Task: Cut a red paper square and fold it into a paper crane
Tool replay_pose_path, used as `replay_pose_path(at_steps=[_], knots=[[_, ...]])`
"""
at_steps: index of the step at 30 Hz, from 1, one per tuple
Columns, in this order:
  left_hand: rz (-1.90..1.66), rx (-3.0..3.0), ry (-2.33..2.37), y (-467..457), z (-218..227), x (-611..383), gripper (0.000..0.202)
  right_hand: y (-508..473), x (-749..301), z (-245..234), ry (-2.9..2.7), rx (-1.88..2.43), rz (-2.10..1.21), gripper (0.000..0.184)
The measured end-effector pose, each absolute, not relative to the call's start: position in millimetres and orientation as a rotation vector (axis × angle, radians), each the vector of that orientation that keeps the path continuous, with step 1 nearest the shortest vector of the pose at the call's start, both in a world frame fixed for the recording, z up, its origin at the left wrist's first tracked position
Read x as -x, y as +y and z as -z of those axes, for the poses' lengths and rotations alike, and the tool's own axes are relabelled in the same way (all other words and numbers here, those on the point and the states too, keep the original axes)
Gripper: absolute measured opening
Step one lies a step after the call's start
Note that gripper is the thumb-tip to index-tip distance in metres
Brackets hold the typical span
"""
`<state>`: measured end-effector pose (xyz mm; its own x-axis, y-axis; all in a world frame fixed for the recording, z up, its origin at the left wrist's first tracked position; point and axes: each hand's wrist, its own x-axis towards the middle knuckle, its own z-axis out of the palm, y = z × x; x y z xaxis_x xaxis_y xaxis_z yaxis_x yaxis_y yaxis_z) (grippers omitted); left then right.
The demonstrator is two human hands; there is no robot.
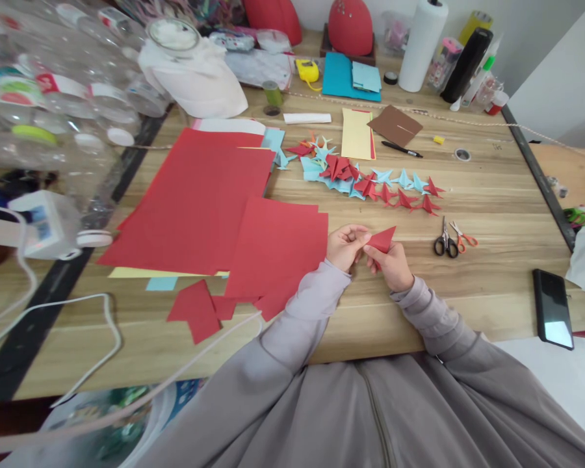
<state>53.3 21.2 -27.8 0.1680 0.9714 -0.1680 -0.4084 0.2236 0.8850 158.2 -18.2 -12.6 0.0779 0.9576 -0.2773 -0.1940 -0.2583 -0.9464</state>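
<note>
A small piece of red folded paper (pixel 382 240) is held between both hands above the near part of the table. My left hand (pixel 345 247) pinches its left corner between thumb and fingers. My right hand (pixel 394 265) grips its lower edge, with the thumb on top and the other fingers curled beneath. The paper comes to a point at the upper right. Beyond the hands lie rows of folded red paper cranes (pixel 338 168) and blue paper cranes (pixel 403 179). To the left of my left hand are red square sheets (pixel 277 244), beside a stack of larger red paper (pixel 199 201).
Black scissors (pixel 445 242) and orange scissors (pixel 462 238) lie right of the hands, with a phone (pixel 553 309) near the right edge. A black pen (pixel 402 149) and brown paper (pixel 394 125) lie farther back. Plastic bottles (pixel 63 97) crowd the left; a white cable (pixel 110 325) crosses the front left.
</note>
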Motion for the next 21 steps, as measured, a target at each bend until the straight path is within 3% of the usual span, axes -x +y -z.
replay_pose_path(at_steps=[21], knots=[[-1.347, -0.558, 0.932, 28.0, 24.3, -52.5, 0.036, -21.5, -154.9, 15.2, -1.101, 1.417, -1.340, 0.046]])
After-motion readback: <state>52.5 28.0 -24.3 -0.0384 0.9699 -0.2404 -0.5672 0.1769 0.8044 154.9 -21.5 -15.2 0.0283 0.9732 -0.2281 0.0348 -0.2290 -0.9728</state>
